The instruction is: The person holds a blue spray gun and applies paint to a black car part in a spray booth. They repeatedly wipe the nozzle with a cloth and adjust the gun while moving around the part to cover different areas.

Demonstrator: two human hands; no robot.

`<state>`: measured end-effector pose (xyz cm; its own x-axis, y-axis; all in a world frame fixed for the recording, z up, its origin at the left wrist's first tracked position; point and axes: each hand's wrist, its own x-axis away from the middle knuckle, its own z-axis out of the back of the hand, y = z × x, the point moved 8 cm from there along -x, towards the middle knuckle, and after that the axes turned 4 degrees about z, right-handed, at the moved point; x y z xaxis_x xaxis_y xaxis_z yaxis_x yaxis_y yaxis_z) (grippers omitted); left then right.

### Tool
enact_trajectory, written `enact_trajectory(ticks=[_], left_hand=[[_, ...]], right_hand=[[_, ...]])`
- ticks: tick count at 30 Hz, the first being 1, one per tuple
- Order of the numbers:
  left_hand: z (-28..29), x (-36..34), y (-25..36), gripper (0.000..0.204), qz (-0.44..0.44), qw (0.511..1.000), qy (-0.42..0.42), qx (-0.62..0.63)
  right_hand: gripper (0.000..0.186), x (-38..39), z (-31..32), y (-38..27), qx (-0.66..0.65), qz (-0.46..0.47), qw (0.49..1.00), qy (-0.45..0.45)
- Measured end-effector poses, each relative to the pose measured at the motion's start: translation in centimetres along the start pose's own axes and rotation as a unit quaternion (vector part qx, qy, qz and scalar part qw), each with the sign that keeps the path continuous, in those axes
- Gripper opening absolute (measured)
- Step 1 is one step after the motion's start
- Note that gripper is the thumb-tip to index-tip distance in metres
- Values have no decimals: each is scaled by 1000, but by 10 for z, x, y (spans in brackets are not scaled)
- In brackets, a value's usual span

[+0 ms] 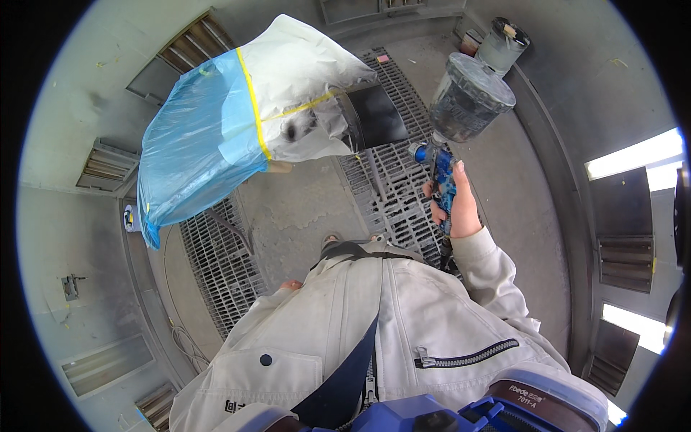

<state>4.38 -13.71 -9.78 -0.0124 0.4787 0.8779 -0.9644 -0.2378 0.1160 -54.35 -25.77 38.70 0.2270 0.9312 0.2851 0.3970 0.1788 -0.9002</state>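
Observation:
My right hand (453, 198) grips a blue spray gun (439, 173) topped by a grey, paint-smeared cup (471, 97), its fingers wrapped round the handle. Just left of the cup, a dark glossy panel (378, 115) sticks out from a large covered piece wrapped in white sheeting (295, 65) and translucent blue plastic (194, 137), with yellow tape lines across it. A dark sprayed patch shows on the white sheeting. My left hand (291, 285) hangs by my jacket at the lower middle left, mostly hidden, so its fingers cannot be made out.
Metal floor grates (216, 273) lie under and beside the covered piece on a concrete floor (281, 209). Buckets (500, 50) stand by the back right wall. A coiled hose (187, 345) lies at the left wall. Vents and lights line the booth walls.

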Motion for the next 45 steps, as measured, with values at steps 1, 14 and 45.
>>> enact_trajectory(ticks=[1, 14, 45], left_hand=[[1, 1, 1, 48, -14, 999, -1, -29], [-4, 7, 0, 46, -29, 999, 13, 10], [2, 31, -11, 47, 25, 989, 15, 142]], right_hand=[[72, 0, -1, 0, 0, 0, 1000, -1], [72, -2, -7, 1, 13, -6, 1000, -14], [75, 11, -4, 2, 20, 6, 1000, -7]])
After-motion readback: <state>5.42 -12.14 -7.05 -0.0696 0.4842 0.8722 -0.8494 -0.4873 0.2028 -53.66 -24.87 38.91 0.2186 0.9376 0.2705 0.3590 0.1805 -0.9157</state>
